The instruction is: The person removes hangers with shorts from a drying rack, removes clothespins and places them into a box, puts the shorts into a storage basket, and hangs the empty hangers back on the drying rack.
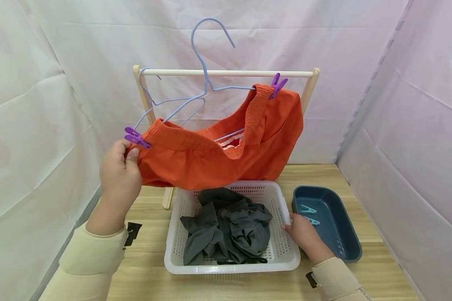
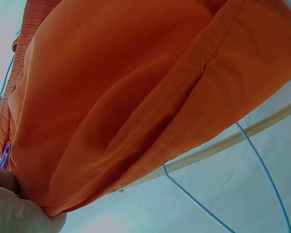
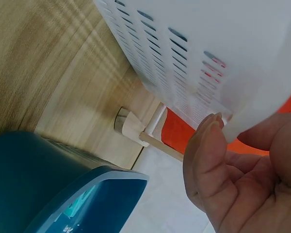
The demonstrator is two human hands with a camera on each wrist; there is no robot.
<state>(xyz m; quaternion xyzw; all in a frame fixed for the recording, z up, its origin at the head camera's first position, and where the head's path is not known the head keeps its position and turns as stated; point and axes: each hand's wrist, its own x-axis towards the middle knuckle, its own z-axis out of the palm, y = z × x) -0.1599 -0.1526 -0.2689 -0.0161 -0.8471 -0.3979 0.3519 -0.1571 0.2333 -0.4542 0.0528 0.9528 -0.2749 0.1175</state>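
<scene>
Orange shorts (image 1: 196, 163) with an elastic waistband hang from a light blue wire hanger (image 1: 206, 62), held by one purple clothespin (image 1: 278, 85) at the right and another purple clothespin (image 1: 137, 138) at the left. My left hand (image 1: 121, 171) pinches the shorts' left edge just below the left clothespin, lifting them in front of the rack. Low at the right, my right hand (image 1: 305, 234) pinches the rim of a white plastic basket (image 1: 233, 268), thumb over the edge and fingers outside, as the right wrist view shows. Crumpled dark grey clothing (image 1: 229, 225) lies in the basket.
Behind the shorts stands a wooden rack with a white rail (image 1: 173, 72); a second blue hanger (image 1: 147, 90) hangs on its left end. Right of the basket sits a dark blue tray (image 1: 335, 225) with light blue clothespins (image 1: 310, 219). White curtains enclose the wooden table (image 1: 143, 267).
</scene>
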